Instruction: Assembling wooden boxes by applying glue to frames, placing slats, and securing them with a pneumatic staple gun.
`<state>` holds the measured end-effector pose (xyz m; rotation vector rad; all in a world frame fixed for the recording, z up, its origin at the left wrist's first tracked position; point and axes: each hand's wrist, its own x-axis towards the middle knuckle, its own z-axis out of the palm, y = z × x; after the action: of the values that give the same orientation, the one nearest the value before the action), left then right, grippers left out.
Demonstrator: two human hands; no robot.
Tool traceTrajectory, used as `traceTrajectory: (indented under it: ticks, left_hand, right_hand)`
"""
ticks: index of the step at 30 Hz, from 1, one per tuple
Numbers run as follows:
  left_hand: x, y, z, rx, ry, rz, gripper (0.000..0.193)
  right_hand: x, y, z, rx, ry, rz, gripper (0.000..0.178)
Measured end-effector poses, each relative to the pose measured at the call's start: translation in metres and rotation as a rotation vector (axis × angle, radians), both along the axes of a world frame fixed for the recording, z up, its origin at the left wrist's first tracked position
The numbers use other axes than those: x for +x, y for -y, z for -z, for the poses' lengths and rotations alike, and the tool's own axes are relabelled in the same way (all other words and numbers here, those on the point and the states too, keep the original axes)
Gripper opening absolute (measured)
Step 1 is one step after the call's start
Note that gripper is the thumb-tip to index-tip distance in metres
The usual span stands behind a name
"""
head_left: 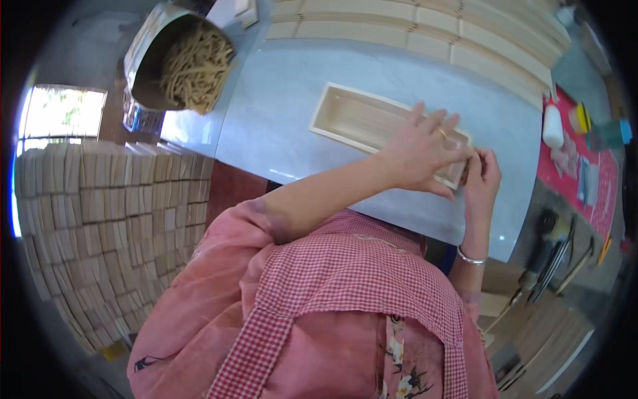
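The box [359,114], long, pale and made of wood, lay open side up on the table [286,120], its right end under the person's hands. The left hand [425,149] was spread wide across that end: its longer fingers reached over the far wall, the index pointed toward the right hand [482,174], and the thumb stuck out past the near corner. A gold ring [442,133] sat on one finger. The right hand was narrow, its fingers bent just at the outside of the end wall; whether they held anything I could not tell. A silver bangle [471,259] circled that wrist.

Beyond the box, pale wood pieces [399,26] lay in rows along the table's far edge. At the far left stood a sack [147,53] of tan strips [199,66], and lower down, a high stack of pale blocks [113,193]. To the right, a white bottle [553,126] with a red cap was on a pink sheet [601,199], whose white markings were too small to read. The person wore a checked apron [359,272] over a pink shirt [212,286]; its left sleeve bore a small dark mark [154,361], also unreadable.
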<state>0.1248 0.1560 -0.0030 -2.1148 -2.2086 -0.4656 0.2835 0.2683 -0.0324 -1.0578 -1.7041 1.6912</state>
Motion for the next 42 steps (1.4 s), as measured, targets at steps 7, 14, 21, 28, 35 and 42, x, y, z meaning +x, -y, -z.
traceTrajectory:
  ticks: [7,14,21,28,35,42]
  left_hand:
    - [0.000,0.005,0.002,0.139,0.009,0.024,0.080]
    - [0.002,0.043,0.016,0.494,0.164,0.112,0.059]
    - [0.017,0.145,0.007,0.399,0.148,-0.333,0.042]
    - [0.019,0.224,0.017,0.211,-0.146,-0.828,0.025]
    - [0.019,0.275,0.003,0.161,-0.093,-0.827,0.029]
    - [0.028,0.386,-0.151,0.620,-0.706,-1.041,0.020]
  right_hand:
    - [0.003,-0.001,0.009,0.313,0.063,0.009,0.019]
    - [-0.028,-0.013,-0.002,0.627,0.131,-0.136,0.027]
    - [-0.060,0.075,0.002,0.508,0.175,-0.505,0.016]
    - [-0.085,0.159,-0.016,0.179,0.038,-0.773,0.021]
    - [-0.087,0.151,0.006,0.151,0.028,-0.694,0.017]
    - [-0.085,0.143,0.030,0.301,0.004,-0.691,0.013]
